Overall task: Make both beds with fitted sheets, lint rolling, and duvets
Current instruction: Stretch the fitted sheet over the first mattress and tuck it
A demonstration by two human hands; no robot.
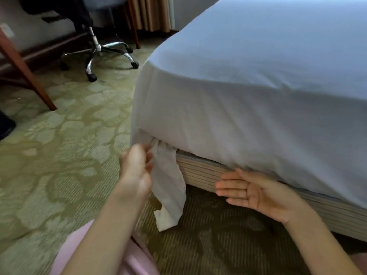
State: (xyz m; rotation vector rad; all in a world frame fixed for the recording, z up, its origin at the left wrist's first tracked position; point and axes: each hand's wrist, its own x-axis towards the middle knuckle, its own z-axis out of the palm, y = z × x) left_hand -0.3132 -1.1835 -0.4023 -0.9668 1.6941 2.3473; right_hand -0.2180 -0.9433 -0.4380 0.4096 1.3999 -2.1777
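Note:
A white sheet (248,86) covers the mattress, whose near corner fills the right half of the view. A loose tail of the sheet (168,187) hangs down from the corner toward the carpet. My left hand (137,167) pinches this tail near its top, just under the mattress corner. My right hand (256,189) is flat, palm up, fingers straight, at the gap where the sheet's lower edge meets the striped bed base (200,171).
A patterned green carpet (65,147) spreads to the left. An office chair with a chrome wheeled base (103,54) stands at the back, beside a wooden furniture leg (25,72). Curtains (153,12) hang behind. Pink clothing (135,261) shows at the bottom.

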